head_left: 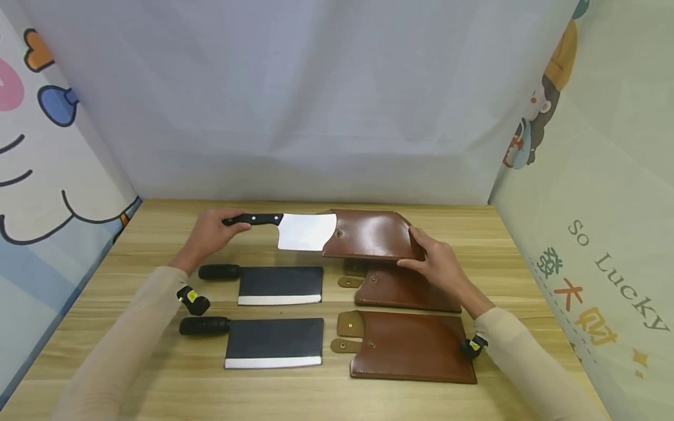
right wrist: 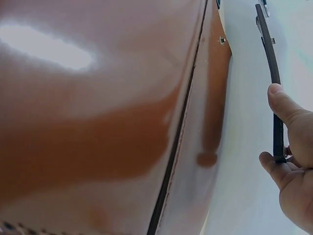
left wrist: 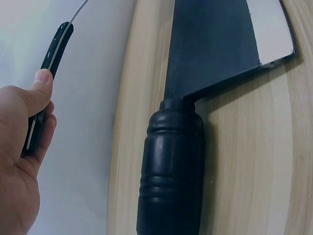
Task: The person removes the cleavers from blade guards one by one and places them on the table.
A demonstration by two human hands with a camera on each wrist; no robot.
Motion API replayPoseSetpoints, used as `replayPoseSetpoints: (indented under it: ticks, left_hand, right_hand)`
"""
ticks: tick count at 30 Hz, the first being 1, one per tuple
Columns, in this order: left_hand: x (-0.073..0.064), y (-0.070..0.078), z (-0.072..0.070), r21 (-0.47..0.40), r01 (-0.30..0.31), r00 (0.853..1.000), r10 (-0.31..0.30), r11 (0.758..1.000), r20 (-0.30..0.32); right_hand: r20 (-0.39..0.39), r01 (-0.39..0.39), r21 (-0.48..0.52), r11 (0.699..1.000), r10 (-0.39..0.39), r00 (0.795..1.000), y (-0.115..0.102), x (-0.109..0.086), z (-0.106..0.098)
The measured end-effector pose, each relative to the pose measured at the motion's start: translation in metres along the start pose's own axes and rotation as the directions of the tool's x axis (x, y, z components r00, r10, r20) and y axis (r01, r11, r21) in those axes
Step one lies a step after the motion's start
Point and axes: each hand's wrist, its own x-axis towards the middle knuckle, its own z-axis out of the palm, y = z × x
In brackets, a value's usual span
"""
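Observation:
In the head view my left hand [head_left: 213,231] grips the black riveted handle [head_left: 258,218] of a cleaver with a shiny blade [head_left: 305,232]. The blade's far end meets the mouth of a brown leather sheath [head_left: 368,234]; how much lies inside is hidden. My right hand [head_left: 439,266] pinches that sheath's right end between thumb and fingers. Both are held up above the table. Seen from the left wrist, the left hand [left wrist: 24,122] wraps the handle, thumb along it. The right wrist view has the right hand [right wrist: 296,152] pinching the sheath edge-on [right wrist: 271,58].
Two dark-bladed cleavers, one farther back [head_left: 281,283] and one nearer [head_left: 274,342], lie on the wooden table [head_left: 158,386], handles leftward. Right of them lie two more brown sheaths, one partly covered [head_left: 405,289] and one in front [head_left: 411,345], with snap straps. Cloth walls [head_left: 337,117] enclose the table.

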Motion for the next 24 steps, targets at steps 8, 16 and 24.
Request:
replayPoseSetpoints:
  ticks: [8,16,24]
  left_hand:
    - [0.000,-0.001,-0.006,0.013,0.003,1.000,-0.003,1.000,0.000]
    - [-0.001,-0.003,-0.015,0.045,-0.014,1.000,0.015,0.999,-0.016]
    - [-0.004,-0.008,-0.023,0.083,-0.069,0.997,0.072,0.994,-0.025]
  right_hand:
    - [0.008,-0.009,-0.001,1.000,0.009,1.000,0.001,-0.001,-0.001]
    - [0.002,-0.007,-0.003,1.000,0.007,1.000,0.002,-0.003,-0.005]
    - [0.001,0.014,0.011,1.000,-0.014,1.000,0.005,-0.004,-0.008]
